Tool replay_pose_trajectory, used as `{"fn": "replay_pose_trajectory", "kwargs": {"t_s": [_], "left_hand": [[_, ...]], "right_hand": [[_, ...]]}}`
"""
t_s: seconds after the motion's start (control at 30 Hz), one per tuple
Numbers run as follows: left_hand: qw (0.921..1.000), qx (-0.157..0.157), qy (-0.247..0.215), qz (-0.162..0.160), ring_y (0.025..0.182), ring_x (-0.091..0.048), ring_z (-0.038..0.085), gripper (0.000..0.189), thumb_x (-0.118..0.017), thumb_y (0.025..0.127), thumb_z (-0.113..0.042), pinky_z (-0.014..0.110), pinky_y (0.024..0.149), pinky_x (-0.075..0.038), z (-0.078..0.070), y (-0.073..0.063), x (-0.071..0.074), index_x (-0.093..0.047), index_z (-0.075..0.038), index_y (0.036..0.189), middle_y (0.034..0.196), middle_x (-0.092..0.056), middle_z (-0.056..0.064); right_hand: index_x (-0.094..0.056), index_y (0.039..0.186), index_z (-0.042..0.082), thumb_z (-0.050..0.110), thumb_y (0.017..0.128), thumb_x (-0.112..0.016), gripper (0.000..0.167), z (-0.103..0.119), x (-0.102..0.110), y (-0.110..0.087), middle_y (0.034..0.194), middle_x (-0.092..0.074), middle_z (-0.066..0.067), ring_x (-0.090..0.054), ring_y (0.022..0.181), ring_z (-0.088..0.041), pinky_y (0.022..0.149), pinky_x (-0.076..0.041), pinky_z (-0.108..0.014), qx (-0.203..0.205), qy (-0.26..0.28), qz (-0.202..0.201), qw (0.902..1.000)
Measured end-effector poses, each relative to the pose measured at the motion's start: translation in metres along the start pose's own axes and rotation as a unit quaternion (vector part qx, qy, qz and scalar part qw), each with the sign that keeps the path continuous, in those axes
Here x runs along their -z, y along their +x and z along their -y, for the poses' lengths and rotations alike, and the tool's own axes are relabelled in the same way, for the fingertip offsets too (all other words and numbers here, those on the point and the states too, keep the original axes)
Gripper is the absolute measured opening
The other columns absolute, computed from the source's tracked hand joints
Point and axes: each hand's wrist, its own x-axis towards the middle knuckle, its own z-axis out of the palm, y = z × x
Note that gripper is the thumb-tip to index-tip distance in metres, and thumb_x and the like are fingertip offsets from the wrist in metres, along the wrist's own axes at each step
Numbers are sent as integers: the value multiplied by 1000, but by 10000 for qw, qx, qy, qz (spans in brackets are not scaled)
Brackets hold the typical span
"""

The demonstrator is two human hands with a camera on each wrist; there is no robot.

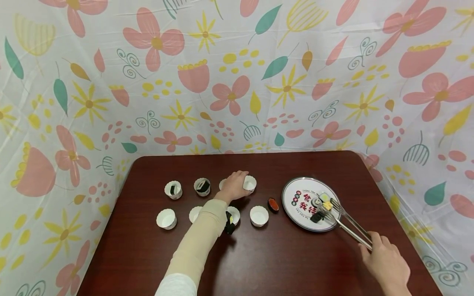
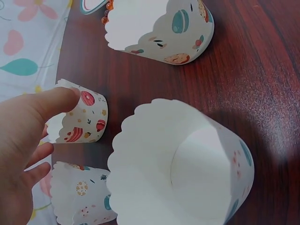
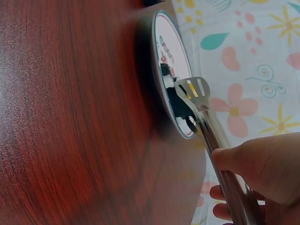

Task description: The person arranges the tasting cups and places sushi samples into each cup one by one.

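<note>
My left hand (image 1: 234, 187) curls round a white paper baking cup (image 1: 250, 183) in the back row, its thumb on the printed outer wall (image 2: 89, 117) in the left wrist view. My right hand (image 1: 386, 263) grips metal tongs (image 1: 353, 232) by the handles. The tongs' slotted heads reach over the round plate (image 1: 296, 213), around a yellow-topped sushi piece (image 1: 326, 204). A dark seaweed-wrapped piece (image 1: 316, 217) and other small sushi pieces lie beside it on the plate. Between cups and plate sits an orange roe sushi (image 1: 273, 205).
Several more cups stand in two rows, partly hidden by the left arm. Two at the back left hold black-and-white sushi pieces (image 1: 202, 187). A front-right cup (image 1: 259, 216) stands near the roe sushi. A black piece (image 1: 229, 225) shows beside the left sleeve. Floral cloth (image 1: 229, 94) rises behind the table.
</note>
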Motion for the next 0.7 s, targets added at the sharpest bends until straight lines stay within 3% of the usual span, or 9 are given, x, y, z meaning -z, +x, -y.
{"fn": "replay_pose_trajectory", "kwargs": {"t_s": [0.2, 0.7], "left_hand": [[9999, 56, 146, -54, 122, -44, 25, 72, -70, 78, -38, 41, 95, -41, -1, 2, -3, -38, -16, 139, 136, -43, 6], [9996, 88, 261, -63, 118, -48, 25, 68, -71, 78, -36, 38, 95, -43, 0, 4, -8, -43, -13, 135, 131, -48, 7]], "right_hand": [[-52, 103, -4, 13, 71, -73, 42, -1, 0, -1, 80, -56, -27, -49, 61, -44, 51, -37, -55, -55, -37, 50, 10000], [-53, 101, -2, 11, 68, -75, 41, 0, -3, -3, 77, -55, -25, -48, 57, -44, 48, -36, -54, 113, -8, -300, 9995]]}}
